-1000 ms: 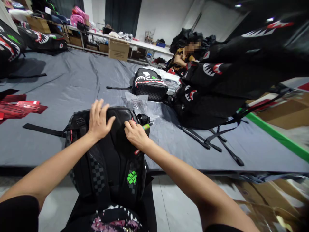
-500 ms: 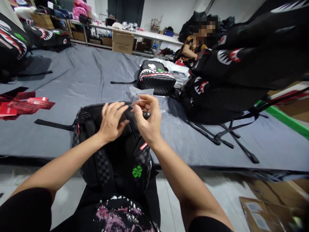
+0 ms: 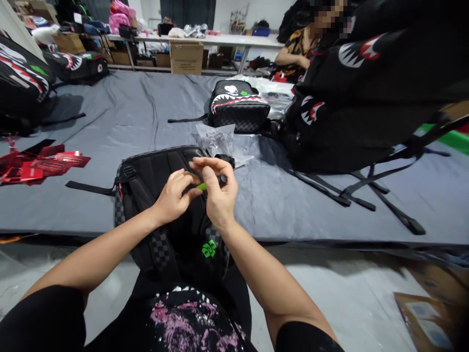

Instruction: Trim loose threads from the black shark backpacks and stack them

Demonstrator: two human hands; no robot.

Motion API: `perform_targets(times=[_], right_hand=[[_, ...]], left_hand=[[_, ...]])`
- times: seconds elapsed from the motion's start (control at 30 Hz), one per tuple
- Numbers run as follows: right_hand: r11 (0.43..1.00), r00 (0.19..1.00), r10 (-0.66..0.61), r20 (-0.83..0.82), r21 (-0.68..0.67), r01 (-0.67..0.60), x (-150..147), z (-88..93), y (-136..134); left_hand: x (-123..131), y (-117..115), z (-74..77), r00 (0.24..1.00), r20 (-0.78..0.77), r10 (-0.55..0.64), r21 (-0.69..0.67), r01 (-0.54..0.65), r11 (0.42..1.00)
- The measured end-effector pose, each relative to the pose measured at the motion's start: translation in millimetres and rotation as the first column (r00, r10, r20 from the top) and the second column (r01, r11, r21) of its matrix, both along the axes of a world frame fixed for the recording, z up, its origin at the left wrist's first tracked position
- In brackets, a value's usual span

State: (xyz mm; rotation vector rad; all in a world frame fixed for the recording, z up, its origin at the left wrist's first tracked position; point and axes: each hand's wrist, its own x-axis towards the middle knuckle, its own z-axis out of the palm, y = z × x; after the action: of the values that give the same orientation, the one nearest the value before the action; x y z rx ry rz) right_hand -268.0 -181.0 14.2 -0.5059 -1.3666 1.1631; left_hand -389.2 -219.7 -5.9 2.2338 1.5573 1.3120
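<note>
A black checkered backpack (image 3: 161, 171) lies across my lap and the table edge, straps facing up, with a green patch on its side. Above it, my right hand (image 3: 220, 193) is curled around a slim green tool with a rounded black end (image 3: 202, 187); its exact kind I cannot make out. My left hand (image 3: 176, 195) meets it from the left, thumb and fingers pinched at the green end. Just beyond the hands lies a clear plastic bag (image 3: 216, 137).
Another shark-mouth backpack (image 3: 238, 107) sits farther back on the grey-covered table (image 3: 124, 107). Stacked black backpacks (image 3: 348, 107) rise at right, straps trailing. Red tags (image 3: 40, 164) lie at left, near more backpacks (image 3: 22, 78). A co-worker (image 3: 295, 54) sits across the table.
My left hand has come off the backpack's top and closed at the tool in my right hand. The tool's green part now shows. My view has shifted slightly.
</note>
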Motion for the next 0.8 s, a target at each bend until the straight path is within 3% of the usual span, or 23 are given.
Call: perform_targets(times=[0.1, 0.17, 0.33, 0.5, 0.6, 0.7, 0.8], right_hand=[[0.994, 0.982, 0.066, 0.175, 0.076, -0.081, 2.9, -10.8, 8.5], [0.991, 0.947, 0.034, 0.318, 0.115, -0.074, 8.4, -23.6, 15.6], [0.999, 0.888, -0.016, 0.459, -0.034, 0.036, 40.3, -59.9, 13.6], [0.959, 0.796, -0.258, 0.547, 0.048, 0.278, 76.1, -78.9, -9.4], [0.921, 0.785, -0.333, 0.523, 0.003, 0.389, 77.0, -85.3, -15.5], [0.889, 0.777, -0.393, 0.491, -0.014, 0.458, 63.9, -90.1, -15.4], [0.857, 0.74, -0.471, 0.48, 0.049, 0.514, 51.7, -91.8, -14.0]], left_hand=[[-1.7, -4.3, 1.4, 0.999, -0.027, 0.029, 0.072, -0.027, 0.997], [-5.6, -4.5, 2.5, 0.997, -0.064, 0.041, 0.097, -0.035, 0.995], [-14.5, 11.0, -4.3, 0.965, -0.146, 0.217, 0.114, -0.201, 0.973], [-5.2, 43.4, -27.4, 0.888, -0.46, -0.011, 0.046, 0.037, 0.998], [1.9, 54.0, -39.0, 0.812, -0.58, -0.069, 0.02, 0.099, 0.995], [3.7, 52.1, -49.8, 0.803, -0.593, -0.061, 0.036, 0.102, 0.994], [2.0, 43.9, -62.6, 0.862, -0.507, -0.018, 0.108, 0.084, 0.991]])
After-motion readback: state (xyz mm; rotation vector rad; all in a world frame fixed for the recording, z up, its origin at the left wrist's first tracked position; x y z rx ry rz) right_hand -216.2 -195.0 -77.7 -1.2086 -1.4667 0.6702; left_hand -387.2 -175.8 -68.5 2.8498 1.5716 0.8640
